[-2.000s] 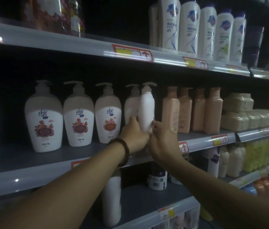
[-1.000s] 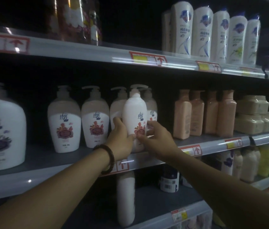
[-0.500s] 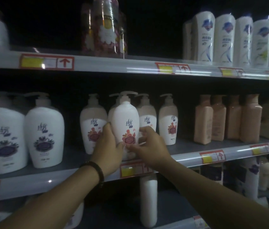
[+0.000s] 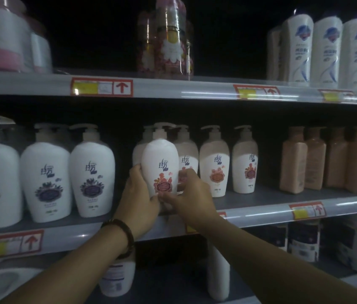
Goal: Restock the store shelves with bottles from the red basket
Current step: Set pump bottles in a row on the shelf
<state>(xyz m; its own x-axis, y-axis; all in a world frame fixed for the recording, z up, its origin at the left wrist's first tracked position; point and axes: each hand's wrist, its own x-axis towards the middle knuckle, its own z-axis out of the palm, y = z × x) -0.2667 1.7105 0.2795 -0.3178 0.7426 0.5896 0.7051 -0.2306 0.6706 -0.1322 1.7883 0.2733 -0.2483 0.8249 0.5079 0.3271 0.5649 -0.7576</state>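
Note:
A white pump bottle (image 4: 160, 163) with a red flower label stands upright at the front of the middle shelf (image 4: 261, 213). My left hand (image 4: 138, 198) grips its left side and base. My right hand (image 4: 189, 194) pinches its lower right edge with fingertips. Behind and to the right stand matching red-label pump bottles (image 4: 214, 170). The red basket is out of view.
Larger purple-label pump bottles (image 4: 92, 174) stand to the left on the same shelf, and peach square bottles (image 4: 328, 159) to the right. The top shelf holds tall white bottles (image 4: 326, 51) and a clear gift pack (image 4: 166, 40). More bottles fill the lower shelf (image 4: 217, 270).
The bottle has been turned so its label faces front and brought to the shelf's front edge. My view has shifted left along the shelf.

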